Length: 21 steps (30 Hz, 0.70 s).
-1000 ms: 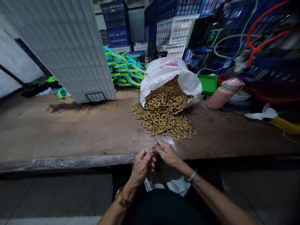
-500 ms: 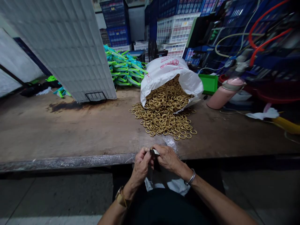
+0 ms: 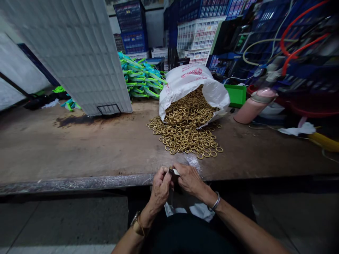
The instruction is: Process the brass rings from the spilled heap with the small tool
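Observation:
At the table's front edge my left hand is closed, its thumb and fingers pinching a small gold-coloured ring, mostly hidden by the fingertips. My right hand meets it there, closed around a small pale, flat piece with a dark end against the ring; its exact kind is too small to tell. Just beyond my hands lies a heap of gold-coloured rings, spilling from the mouth of a white woven sack that rests on its side.
A tall grey ribbed panel stands on the wooden table at left. Behind are bundled green and blue pieces and stacked crates. Right of the sack are a green tray, a pink bottle and orange hoses.
Both hands stay together in nearly the same place. Their fingers have shifted only slightly around the ring and the pale piece; the heap and sack look the same.

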{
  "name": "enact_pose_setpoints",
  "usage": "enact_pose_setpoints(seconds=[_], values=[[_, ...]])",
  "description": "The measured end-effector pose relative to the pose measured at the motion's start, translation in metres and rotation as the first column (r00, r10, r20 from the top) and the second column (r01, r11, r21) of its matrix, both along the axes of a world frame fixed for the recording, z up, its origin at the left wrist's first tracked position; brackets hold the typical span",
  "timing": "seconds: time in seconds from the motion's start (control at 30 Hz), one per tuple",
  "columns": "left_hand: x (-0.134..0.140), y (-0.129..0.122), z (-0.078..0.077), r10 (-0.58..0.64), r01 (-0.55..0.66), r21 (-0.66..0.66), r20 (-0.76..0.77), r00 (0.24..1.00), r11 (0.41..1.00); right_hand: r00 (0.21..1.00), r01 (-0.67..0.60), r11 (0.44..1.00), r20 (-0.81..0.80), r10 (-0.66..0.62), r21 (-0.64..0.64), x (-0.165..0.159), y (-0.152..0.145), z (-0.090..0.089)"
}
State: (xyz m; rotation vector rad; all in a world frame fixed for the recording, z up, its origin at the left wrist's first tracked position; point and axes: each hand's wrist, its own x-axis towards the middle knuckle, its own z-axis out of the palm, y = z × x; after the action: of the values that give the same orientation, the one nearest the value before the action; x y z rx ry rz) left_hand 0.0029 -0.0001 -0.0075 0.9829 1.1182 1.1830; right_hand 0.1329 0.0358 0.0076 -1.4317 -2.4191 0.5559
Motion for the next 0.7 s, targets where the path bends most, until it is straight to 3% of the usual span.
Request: enact_pose_setpoints(seconds=[0.17,0.33,0.53,0.7], values=[[0.000,-0.001,0.006,-0.002,0.002,-0.006,-0.021,1.000,1.000,0.998,0.052,0.999,0.029,-0.052,0.014,-0.001,-0.001,0.006],[0.000,0.000,0.008,0.001,-0.001,0.006,-0.032,0.999,1.000,1.000,0.025,0.999,0.015,-0.025,-0.032,-0.002,0.000,0.013],[-0.001,-0.007,0.016,-0.007,0.010,0.033,-0.072,0.997,0.999,0.998,-0.063,0.994,-0.023,0.061,-0.091,0.001,0.002,0.003],[0.003,-0.019,0.039,-0.143,0.142,0.032,0.035,0.989,0.989,0.980,0.102,0.995,0.172,-0.098,-0.014,0.015,0.011,-0.006]])
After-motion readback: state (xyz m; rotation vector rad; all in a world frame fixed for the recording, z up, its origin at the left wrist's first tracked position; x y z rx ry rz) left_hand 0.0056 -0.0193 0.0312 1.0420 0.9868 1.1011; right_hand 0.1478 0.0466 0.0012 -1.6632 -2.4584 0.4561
